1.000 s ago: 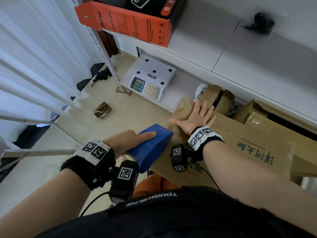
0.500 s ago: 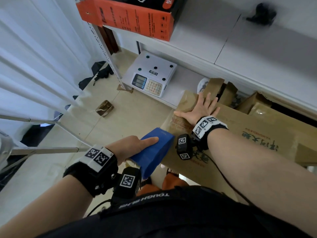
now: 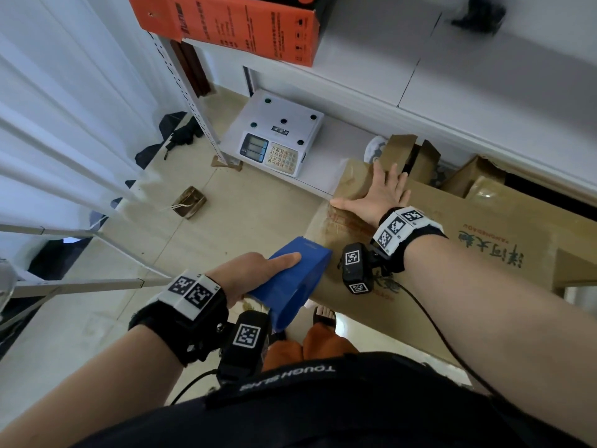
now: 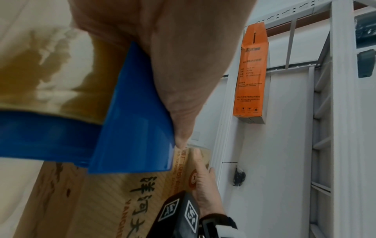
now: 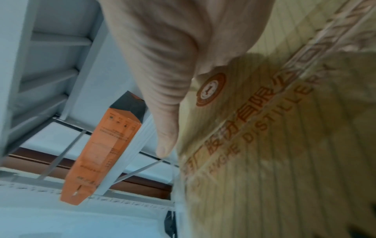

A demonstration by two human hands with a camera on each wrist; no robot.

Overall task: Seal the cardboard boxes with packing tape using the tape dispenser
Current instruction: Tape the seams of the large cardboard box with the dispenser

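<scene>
fingers [image 3: 392, 179] of the right hand [image 3: 376, 197] are lying straight and spread, palm pressing flat on the top of the big cardboard box [image 3: 478, 234], near its left end. nothing is being gripped there. left hand [image 3: 250, 270] is wrapping round the blue tape dispenser [image 3: 295, 279], forefinger stretching straight along its top face, the other fingers hidden under it. dispenser is sitting against the box's near left edge, just beside the right wrist. in the left wrist view the dispenser [image 4: 134, 128] is showing brown tape behind its blue body, with the printed box side [image 4: 114, 201] below. box is standing on the tiled floor [image 3: 226, 221], against a white shelf [image 3: 420, 59]. a weighing scale [image 3: 274, 140] is lying on a low board near the box's far left corner. an orange carton [image 3: 245, 24] is overhanging the shelf.
</scene>
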